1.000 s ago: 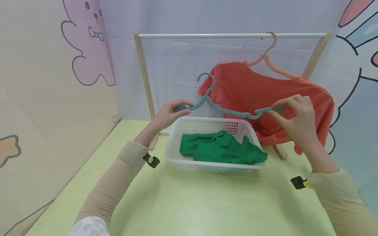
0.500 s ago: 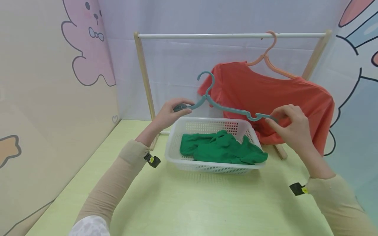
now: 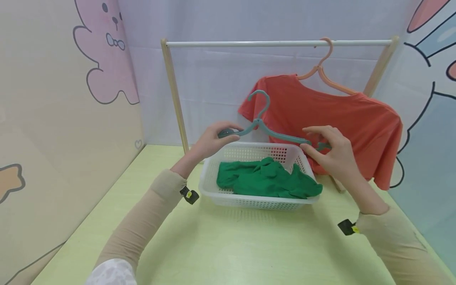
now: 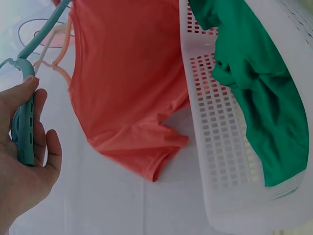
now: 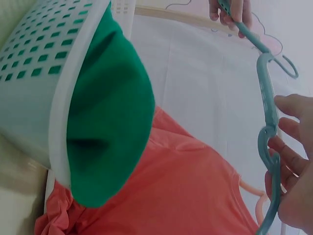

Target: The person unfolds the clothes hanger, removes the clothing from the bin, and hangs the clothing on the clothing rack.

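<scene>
A teal clothes hanger (image 3: 285, 137) is held up over the back of the white basket, its hook upward. My left hand (image 3: 215, 140) grips the hanger's left end between thumb and curled fingers, also seen in the left wrist view. My right hand (image 3: 335, 152) is around the hanger's right arm, near its notch, with the thumb in front; in the right wrist view the fingers (image 5: 288, 159) lie along the notched part. A crumpled green cloth garment (image 3: 263, 180) lies in the basket (image 3: 256, 202) below.
A rack with a white rail (image 3: 242, 44) and wooden posts stands behind. From it hangs a red T-shirt (image 3: 320, 107) on an orange hanger (image 3: 336, 84). The basket stands on a pale green table (image 3: 235, 245), with walls bearing cartoon drawings at both sides.
My right hand has slid left along the hanger from its tip toward the middle. The hanger and my left hand have shifted slightly right. The basket and red T-shirt stay put.
</scene>
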Demonstrator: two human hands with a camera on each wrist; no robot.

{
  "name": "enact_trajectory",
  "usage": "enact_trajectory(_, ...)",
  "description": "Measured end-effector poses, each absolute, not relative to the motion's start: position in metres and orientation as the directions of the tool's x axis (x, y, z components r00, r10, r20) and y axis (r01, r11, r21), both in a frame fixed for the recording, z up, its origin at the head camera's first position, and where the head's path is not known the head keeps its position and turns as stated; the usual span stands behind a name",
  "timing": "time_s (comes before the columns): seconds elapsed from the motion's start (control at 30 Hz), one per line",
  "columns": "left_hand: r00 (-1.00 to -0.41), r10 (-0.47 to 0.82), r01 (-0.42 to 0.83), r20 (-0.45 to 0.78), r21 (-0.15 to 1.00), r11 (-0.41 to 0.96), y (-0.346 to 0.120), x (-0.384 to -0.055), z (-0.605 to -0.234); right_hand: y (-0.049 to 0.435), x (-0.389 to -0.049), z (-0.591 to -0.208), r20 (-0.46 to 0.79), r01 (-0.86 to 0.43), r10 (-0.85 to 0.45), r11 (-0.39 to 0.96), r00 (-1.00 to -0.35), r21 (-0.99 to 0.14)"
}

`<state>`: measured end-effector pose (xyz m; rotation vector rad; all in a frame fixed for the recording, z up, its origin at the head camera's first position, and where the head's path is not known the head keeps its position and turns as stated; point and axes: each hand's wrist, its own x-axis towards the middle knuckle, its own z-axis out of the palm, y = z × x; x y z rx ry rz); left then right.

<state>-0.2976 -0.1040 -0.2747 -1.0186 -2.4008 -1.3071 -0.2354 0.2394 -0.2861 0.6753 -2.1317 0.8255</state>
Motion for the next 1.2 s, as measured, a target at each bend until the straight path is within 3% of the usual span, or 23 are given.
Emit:
enact_trajectory(0.47, -0.736, 0.507, 0.665, 0.448, 0.620, 0.417, -0.103, -0.295, -0.275, 0.232, -0.230, -0.285, 0.740, -0.636, -0.215, 0.689, -0.637, -0.347)
enact_trajectory(0.93, -0.592, 0.598, 0.806, 0.541, 0.413, 0.424, -0.113, -0.300, -0.272, 0.242, -0.228, -0.285, 0.731, -0.619, -0.221, 0.713, -0.645, -0.330)
enact_trajectory(1.03, -0.608, 0.571, 0.793, 0.551, 0.448, 0.412, -0.114, -0.300, -0.274, 0.245, -0.229, -0.288, 0.727, -0.606, -0.209, 0.720, -0.654, -0.338)
enact_trajectory(1.2, -0.694, 0.435, 0.719, 0.574, 0.585, 0.376, -0.120, -0.301, -0.274, 0.252, -0.229, -0.291, 0.728, -0.586, -0.171, 0.724, -0.664, -0.365)
